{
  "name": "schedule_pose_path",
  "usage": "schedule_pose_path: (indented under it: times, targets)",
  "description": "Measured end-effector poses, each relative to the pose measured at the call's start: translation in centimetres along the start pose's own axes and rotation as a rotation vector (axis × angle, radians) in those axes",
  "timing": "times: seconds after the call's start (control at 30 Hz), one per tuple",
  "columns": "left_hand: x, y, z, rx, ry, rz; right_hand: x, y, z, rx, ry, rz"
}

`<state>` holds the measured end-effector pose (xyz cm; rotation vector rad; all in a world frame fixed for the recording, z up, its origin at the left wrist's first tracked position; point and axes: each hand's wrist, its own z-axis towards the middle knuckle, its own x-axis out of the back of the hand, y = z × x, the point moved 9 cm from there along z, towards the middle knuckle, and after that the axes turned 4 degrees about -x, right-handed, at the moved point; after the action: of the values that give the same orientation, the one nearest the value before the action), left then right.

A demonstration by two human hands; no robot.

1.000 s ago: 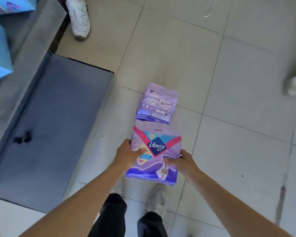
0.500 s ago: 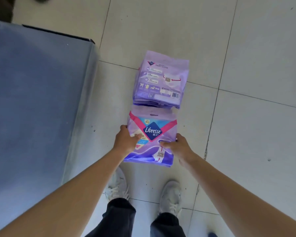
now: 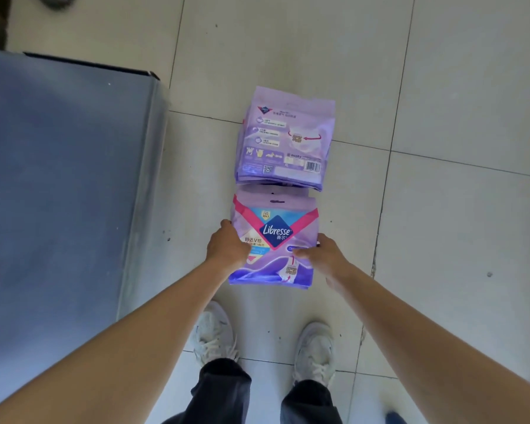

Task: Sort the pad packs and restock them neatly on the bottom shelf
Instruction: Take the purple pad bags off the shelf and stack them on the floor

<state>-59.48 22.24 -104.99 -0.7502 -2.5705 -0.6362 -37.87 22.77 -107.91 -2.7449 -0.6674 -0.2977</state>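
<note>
A purple Libresse pad pack with a pink V and blue logo faces up, just above my feet. My left hand grips its left edge, thumb on the front. Gripping the right edge is my right hand, its thumb also lying across the front. Whether the pack touches the floor I cannot tell. Just beyond it, a stack of purple pad packs lies on the tiled floor, back side up with barcode showing. The held pack's top edge nearly meets this stack.
The grey bottom shelf fills the left side, its corner near the stack. My two white shoes stand on the pale tiles below the pack. Open tiled floor spreads to the right and beyond.
The view has tilted further down, so the blue packs on the upper shelf left the frame. Both hands keep hold of the Libresse pack, which sits closer to the stack.
</note>
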Motion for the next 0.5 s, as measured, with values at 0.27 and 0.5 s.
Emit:
schedule_pose_path:
  times: [0.27,0.5]
  targets:
    - [2.0,1.7,-2.0,0.016,0.039,0.166,2.5,0.0,-4.0,-0.101,0.104,-0.191]
    - [8.1,6.1,-9.8,-0.074,0.025,0.289,6.6,-5.2,-13.9,0.042,0.137,-0.515]
